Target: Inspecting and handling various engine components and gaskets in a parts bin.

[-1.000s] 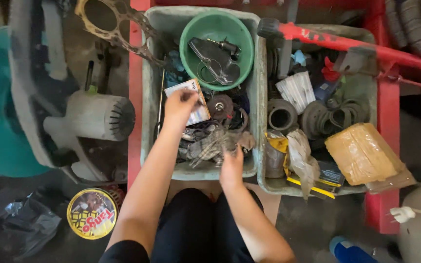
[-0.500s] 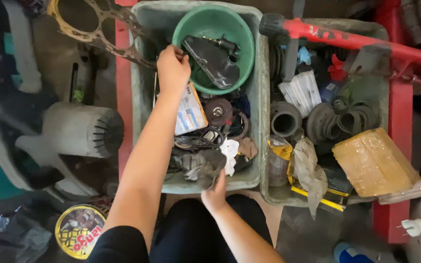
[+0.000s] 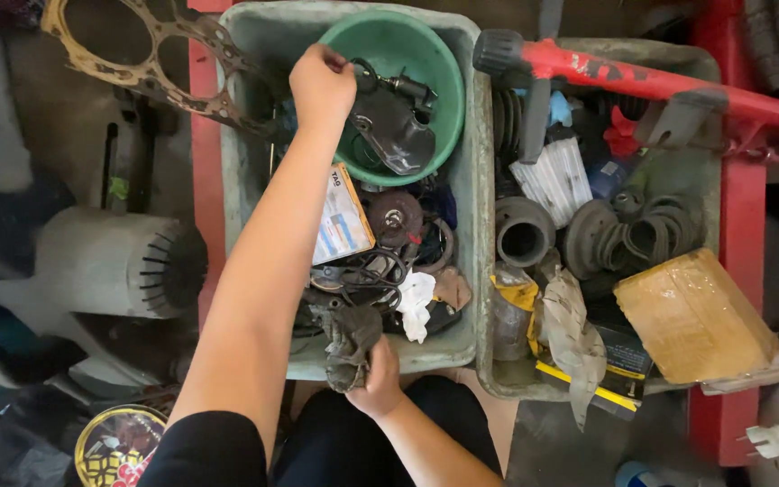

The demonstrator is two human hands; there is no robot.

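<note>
The left hand (image 3: pixel 322 86) has reached up to grip the round green plastic bowl (image 3: pixel 426 54) by its rim; below the bowl, the right hand (image 3: pixel 379 379) now clutches a dirty grey rag (image 3: pixel 351 338).

Two grey bins (image 3: pixel 475 135) (image 3: pixel 710 68) side by side. One green bowl (image 3: pixel 426 54), one gasket (image 3: pixel 137 54), one red bar (image 3: pixel 642 81), one brown packet (image 3: pixel 691 316), one rag (image 3: pixel 349 343). Two hands (image 3: pixel 322 86) (image 3: pixel 379 383) in shot.
</note>
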